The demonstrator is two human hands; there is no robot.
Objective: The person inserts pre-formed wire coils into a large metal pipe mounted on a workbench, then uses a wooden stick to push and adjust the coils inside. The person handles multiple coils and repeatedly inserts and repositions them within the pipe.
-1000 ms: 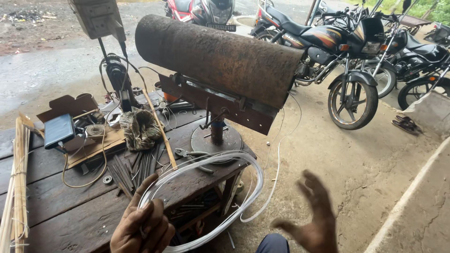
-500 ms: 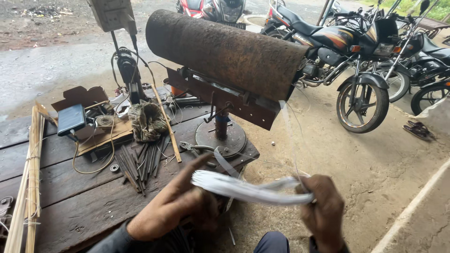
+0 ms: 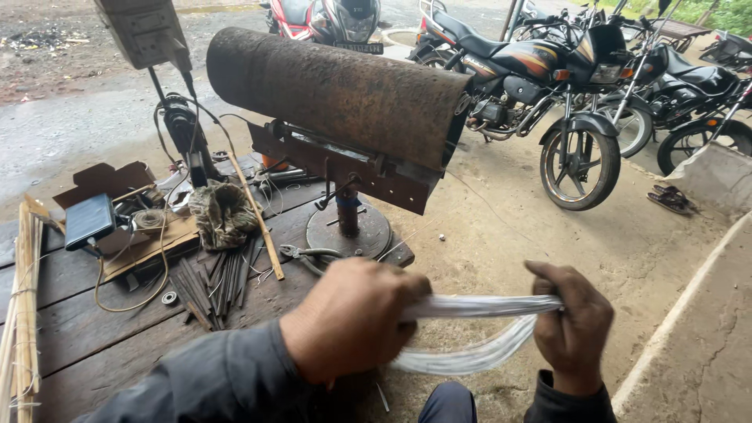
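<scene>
My left hand (image 3: pixel 352 317) and my right hand (image 3: pixel 574 323) each grip one end of a coil of white tubing (image 3: pixel 478 307), stretched flat between them into a long narrow loop. The lower strands (image 3: pixel 470 356) sag in a curve below. Both hands hover just past the front edge of the dark wooden workbench (image 3: pixel 78 337), over the dirt ground. A grey sleeve covers my left forearm.
A rusty curved metal drum (image 3: pixel 337 90) on a round base stands on the bench. Pliers (image 3: pixel 301 254), thin metal rods (image 3: pixel 215 282), a cloth bundle (image 3: pixel 222 213), a cardboard box and bamboo strips (image 3: pixel 23 290) lie to the left. Several motorcycles (image 3: pixel 548 78) are parked behind; sandals (image 3: pixel 672 198) lie on the ground.
The tubing went from a wide loose loop held by my left hand alone to a flattened coil pulled taut between both hands. My right hand closed on it.
</scene>
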